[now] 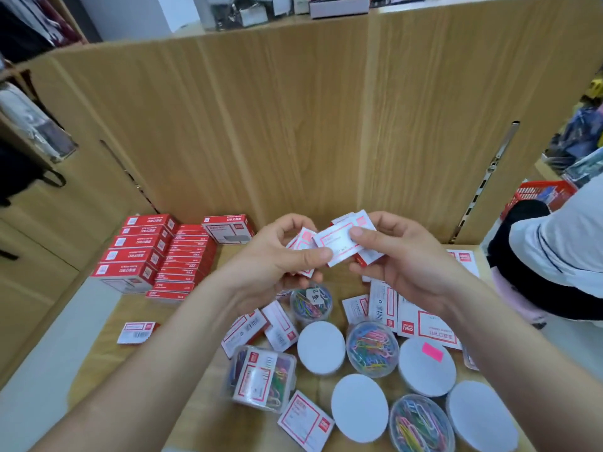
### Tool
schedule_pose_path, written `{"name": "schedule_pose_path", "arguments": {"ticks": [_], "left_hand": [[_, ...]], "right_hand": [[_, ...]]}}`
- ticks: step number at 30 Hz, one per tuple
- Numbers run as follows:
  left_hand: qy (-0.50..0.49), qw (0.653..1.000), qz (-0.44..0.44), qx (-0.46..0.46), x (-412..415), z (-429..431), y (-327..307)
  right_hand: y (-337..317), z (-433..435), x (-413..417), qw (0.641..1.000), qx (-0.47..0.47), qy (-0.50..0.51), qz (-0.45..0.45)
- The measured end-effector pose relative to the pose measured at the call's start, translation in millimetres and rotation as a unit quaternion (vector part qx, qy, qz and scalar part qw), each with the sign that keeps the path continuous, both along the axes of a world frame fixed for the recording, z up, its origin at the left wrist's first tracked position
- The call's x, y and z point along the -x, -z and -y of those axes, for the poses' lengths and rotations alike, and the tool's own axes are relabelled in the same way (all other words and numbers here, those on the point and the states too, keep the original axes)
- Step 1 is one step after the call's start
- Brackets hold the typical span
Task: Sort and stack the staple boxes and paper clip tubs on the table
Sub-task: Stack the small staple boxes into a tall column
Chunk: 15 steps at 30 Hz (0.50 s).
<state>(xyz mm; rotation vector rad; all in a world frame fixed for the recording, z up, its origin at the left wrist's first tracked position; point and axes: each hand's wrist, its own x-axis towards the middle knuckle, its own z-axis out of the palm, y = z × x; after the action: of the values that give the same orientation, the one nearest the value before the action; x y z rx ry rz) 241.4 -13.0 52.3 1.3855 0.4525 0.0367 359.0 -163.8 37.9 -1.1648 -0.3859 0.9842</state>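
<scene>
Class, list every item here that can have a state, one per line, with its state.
Left hand, grips small boxes.
Right hand, grips small boxes too.
Red staple boxes, stacked at far left.
Loose boxes, scattered, unstacked.
Round tubs, standing singly, unstacked.
Rectangular tub, lying tilted, unstacked.

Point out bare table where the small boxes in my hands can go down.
Bare wood lies front-left, between the red stacks, the lone box and the square tub. A smaller strip sits behind, right of the stacks. Centre and right are crowded with round tubs and loose boxes.
</scene>
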Motion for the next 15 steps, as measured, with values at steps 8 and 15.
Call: {"name": "schedule_pose_path", "arguments": {"ticks": [8, 15], "left_hand": [[-0.022, 0.996, 0.092, -0.005, 38, -21, -2], [-0.108, 0.993, 0.046, 0.03, 77, -39, 7]], "right_hand": [[-5, -23, 18, 0.995, -0.018, -0.044, -0.091], [-4, -45, 38, 0.992, -0.002, -0.104, -0.073]]}}
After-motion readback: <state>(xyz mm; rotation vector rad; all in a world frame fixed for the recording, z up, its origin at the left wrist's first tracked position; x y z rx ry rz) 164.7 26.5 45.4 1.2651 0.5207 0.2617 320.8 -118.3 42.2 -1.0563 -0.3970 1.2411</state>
